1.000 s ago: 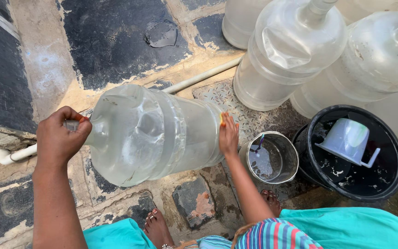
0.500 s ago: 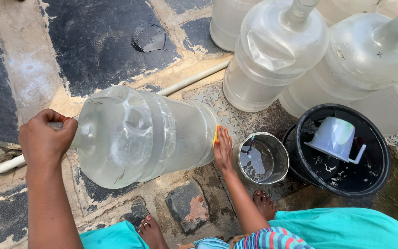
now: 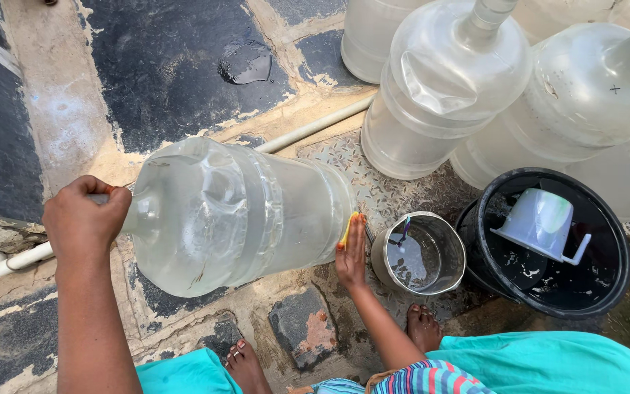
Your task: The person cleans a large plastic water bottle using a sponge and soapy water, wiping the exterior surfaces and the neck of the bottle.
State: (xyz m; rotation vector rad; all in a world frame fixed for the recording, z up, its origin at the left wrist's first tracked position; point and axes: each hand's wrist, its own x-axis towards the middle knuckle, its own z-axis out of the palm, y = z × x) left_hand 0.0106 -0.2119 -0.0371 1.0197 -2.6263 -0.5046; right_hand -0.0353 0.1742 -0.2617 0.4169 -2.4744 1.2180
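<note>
A large clear water jug lies on its side across the stone paving. My left hand is closed around its neck at the left end. At the jug's flat bottom my right hand presses a thin yellow sponge against the plastic. Just right of that hand stands a small metal pot with water in it.
A black bucket with water and a white plastic mug sits at the right. Several more clear jugs stand upright behind. A white pipe runs under the lying jug. My bare feet rest below.
The view has shifted a little; the jug stays on its side in both hands. My right hand with the sponge has slid slightly down the jug's bottom.
</note>
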